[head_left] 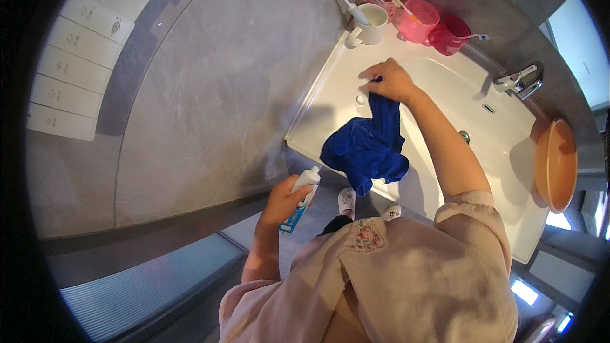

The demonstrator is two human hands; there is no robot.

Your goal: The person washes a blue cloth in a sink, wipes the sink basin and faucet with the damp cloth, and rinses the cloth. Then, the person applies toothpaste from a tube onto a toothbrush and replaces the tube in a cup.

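My left hand (284, 201) is wrapped round a white and blue tube, probably toothpaste (307, 181), tilted with its narrow white end upward, beside the sink's near left corner. A dark blue cloth (365, 146) lies bunched on the white sink's (330, 105) left ledge. Its narrow upper end runs under my right hand (389, 80), whose curled fingers pinch it; a bit of blue shows at the fingertips. Just below those fingers sits a small round white piece (361, 100) on the ledge.
A white mug (370, 25) holding a toothbrush (349, 4) stands at the ledge's back, beside a pink cup (418, 20) and a red cup (450, 34). The faucet (518, 80) is at the right back. An orange basin (556, 166) leans at the right edge.
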